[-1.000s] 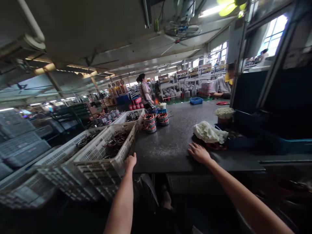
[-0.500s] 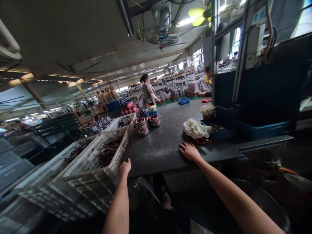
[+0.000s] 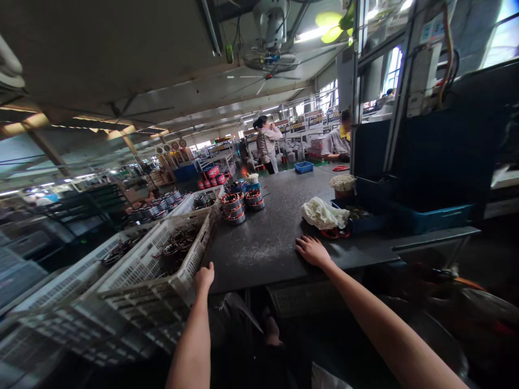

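My right hand [image 3: 313, 250] lies flat on the dark tabletop [image 3: 259, 246], fingers spread and holding nothing. Just beyond it sits a crumpled white cloth [image 3: 322, 212], with red-handled scissors [image 3: 334, 233] partly under it. My left hand [image 3: 204, 277] is closed at the table's near left corner, thumb up, against the front corner of a white plastic crate [image 3: 190, 265]. Its fingers are partly hidden, so I cannot make out what they grip. Wound motor parts, which look like stators [image 3: 178, 243], lie in that crate. More stators [image 3: 233, 208] stand stacked on the table.
Blue bins [image 3: 438, 216] stand at the right, near a tub of white strands [image 3: 343, 183]. A small blue tray [image 3: 304, 166] and red scissors [image 3: 340, 168] lie farther back. One person [image 3: 267, 146] stands beyond the table; another [image 3: 338, 143] is at its far right.
The standing person beyond the table has moved a little right and raised an arm. My view has shifted slightly; both my hands stay in place.
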Demonstrator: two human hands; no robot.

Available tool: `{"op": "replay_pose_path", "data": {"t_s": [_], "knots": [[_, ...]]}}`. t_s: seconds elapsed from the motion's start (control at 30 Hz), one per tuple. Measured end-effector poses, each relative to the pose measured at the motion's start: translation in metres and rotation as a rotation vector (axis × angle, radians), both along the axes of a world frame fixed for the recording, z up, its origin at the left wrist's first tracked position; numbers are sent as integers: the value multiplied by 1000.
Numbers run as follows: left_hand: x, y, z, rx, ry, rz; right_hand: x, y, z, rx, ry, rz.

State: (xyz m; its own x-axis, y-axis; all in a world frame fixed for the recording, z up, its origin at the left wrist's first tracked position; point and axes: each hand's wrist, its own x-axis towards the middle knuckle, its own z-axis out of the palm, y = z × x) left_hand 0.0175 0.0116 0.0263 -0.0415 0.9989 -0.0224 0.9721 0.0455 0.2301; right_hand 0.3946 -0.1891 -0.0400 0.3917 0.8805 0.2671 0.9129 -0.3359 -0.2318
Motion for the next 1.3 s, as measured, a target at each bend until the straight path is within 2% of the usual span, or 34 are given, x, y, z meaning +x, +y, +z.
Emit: {"op": "replay_pose_path", "data": {"t_s": [0.53,0.73,1.03,1.3], "knots": [[1,-1,0,-29,-13,7,-2,-3,3,-3,-1,1],[0,0,1,-6,-16,-2,-3,-3,4,-2,12,3],[-2,8,-6,11,-26,15,-2,-3,4,12,26,9],[0,10,-3,34,-49,-8,-4,-3,6,21,16,5]]}}
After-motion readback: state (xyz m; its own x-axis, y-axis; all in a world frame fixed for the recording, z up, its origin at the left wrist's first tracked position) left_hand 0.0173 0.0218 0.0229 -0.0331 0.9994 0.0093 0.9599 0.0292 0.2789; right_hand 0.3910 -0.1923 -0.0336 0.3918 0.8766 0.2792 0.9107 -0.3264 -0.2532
